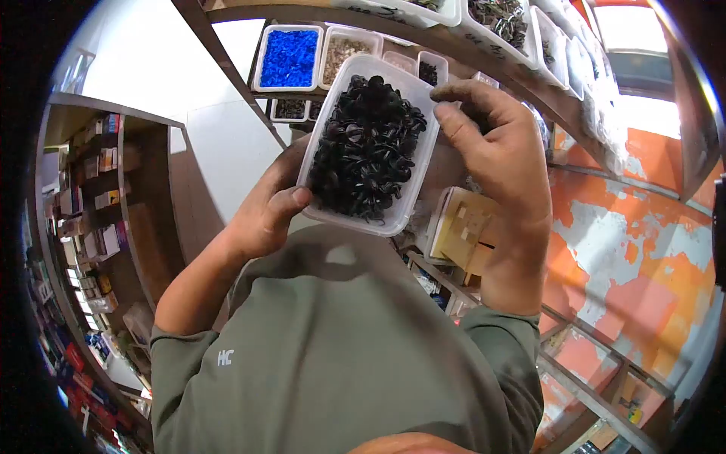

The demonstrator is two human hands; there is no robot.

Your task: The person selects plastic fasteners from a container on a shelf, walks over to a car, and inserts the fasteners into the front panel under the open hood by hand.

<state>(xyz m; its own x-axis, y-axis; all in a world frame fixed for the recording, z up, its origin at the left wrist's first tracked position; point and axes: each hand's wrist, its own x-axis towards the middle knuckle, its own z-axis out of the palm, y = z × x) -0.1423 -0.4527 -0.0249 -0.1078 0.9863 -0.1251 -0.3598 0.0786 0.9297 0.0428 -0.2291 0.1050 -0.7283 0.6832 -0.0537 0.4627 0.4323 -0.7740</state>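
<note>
A translucent plastic tub (pixel 428 144) is held up in front of my chest, tilted so that its inside faces me. It is filled with small, glossy, curved black pieces (pixel 369 147); their exact kind cannot be made out. My left hand (pixel 276 208) grips the tub's lower left side, thumb at the rim and the other fingers hidden behind it. At the upper right corner, my right hand (pixel 495 136) has its thumb and forefinger closed at the rim.
Behind the tub, a shelf holds a container of blue pieces (pixel 289 59), one of beige pieces (pixel 348 49) and a small one of dark pieces (pixel 429 72). More filled white bins (pixel 499 26) line the upper shelf. Shelving with boxes (pixel 102 163) stands left; a peeling orange wall (pixel 628 250) is right.
</note>
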